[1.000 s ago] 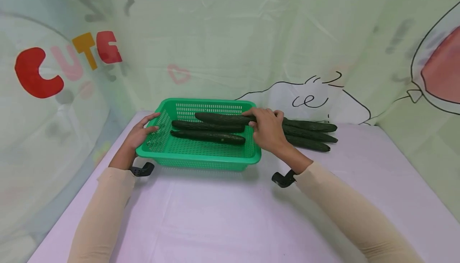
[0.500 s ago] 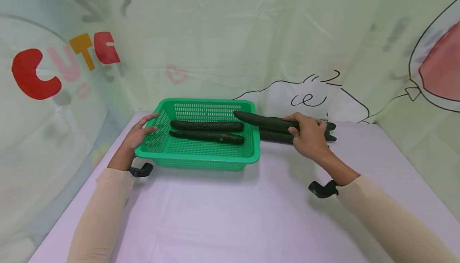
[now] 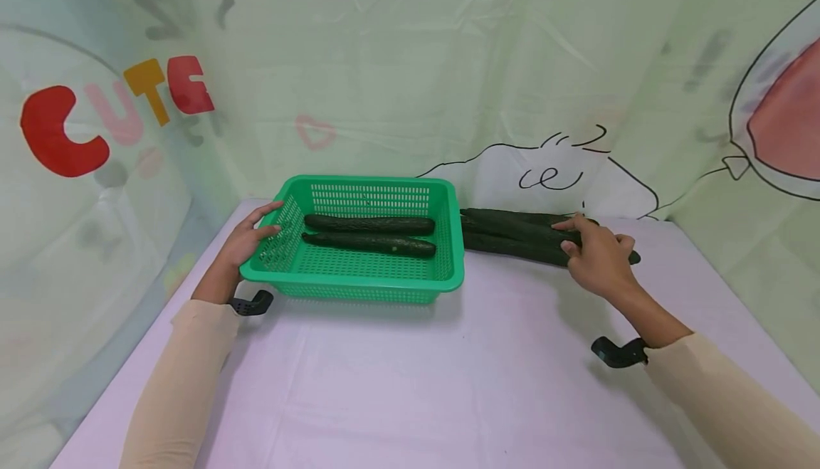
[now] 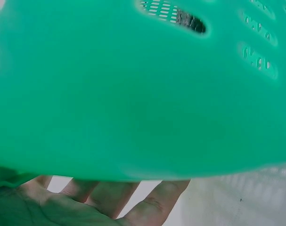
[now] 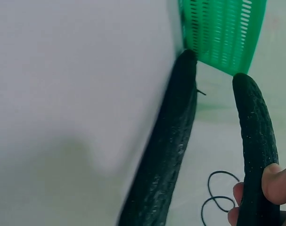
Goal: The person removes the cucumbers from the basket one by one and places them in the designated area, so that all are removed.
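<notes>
My right hand (image 3: 598, 255) pinches a dark green cucumber (image 5: 256, 122) between thumb and fingers, low over the pile right of the basket. Another cucumber (image 5: 164, 150) lies beside it, its far end by the basket wall. Overlapping cucumbers in the pile (image 3: 519, 245) partly hide one another. A green perforated plastic basket (image 3: 359, 284) stands at centre left. Two cucumbers lie lengthwise inside, a rear one (image 3: 368, 225) and a front one (image 3: 371, 244). My left hand (image 3: 242, 247) grips the basket's left rim; in the left wrist view its fingers (image 4: 154, 202) show below the green wall.
A pale lilac cloth (image 3: 384, 383) covers the table. Behind it hangs a light green printed curtain (image 3: 384, 63), close to the basket and the cucumber pile. A black wrist-worn device (image 3: 618, 351) sits under the right wrist, another device (image 3: 252, 303) under the left.
My right hand has carried a cucumber from over the basket rightward and down to the pile. Two cucumbers stay in the basket. My left hand keeps its hold on the rim.
</notes>
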### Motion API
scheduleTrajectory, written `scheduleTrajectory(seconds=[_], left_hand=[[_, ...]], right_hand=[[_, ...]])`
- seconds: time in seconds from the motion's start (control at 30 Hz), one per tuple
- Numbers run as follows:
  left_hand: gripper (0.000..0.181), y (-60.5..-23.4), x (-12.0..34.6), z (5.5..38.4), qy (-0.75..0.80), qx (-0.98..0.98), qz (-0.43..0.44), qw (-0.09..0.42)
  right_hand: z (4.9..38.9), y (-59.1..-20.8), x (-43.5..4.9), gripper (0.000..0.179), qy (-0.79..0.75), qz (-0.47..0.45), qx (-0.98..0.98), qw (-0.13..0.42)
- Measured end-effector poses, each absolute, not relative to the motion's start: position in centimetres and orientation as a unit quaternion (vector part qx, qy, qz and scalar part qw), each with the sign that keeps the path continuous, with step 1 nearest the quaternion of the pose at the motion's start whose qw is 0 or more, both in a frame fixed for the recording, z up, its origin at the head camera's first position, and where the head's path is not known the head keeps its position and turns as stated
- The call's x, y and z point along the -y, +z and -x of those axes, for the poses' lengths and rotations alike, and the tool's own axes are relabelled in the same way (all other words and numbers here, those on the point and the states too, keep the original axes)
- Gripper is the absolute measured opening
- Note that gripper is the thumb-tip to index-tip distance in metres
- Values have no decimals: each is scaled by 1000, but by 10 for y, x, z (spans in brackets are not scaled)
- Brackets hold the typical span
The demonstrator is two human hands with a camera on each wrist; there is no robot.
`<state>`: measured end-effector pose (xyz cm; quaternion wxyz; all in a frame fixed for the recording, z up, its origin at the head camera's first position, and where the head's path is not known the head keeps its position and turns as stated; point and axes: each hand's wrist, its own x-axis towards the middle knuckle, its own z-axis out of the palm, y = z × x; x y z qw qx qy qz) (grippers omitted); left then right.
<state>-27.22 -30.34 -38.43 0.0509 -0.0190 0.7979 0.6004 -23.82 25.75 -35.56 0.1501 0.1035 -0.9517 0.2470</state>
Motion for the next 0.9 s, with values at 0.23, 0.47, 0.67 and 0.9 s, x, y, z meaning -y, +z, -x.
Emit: scheduleTrajectory(seconds=[0.23,0.47,0.67,0.9], left_hand=[[59,-380,302,270,609,-791,23,57],[60,-363,293,256,618,-783,22,64],[61,-361,290,253,615,-786,17,61],[61,-359,289,253,625,-778,20,65]], right_hand=[[242,-371,-258,30,230,-123,958,119],[248,-384,-243,29,225,-144,960,87],[255,-390,-236,28,213,-147,963,80],[260,-398,-235,30,177,-140,972,62]])
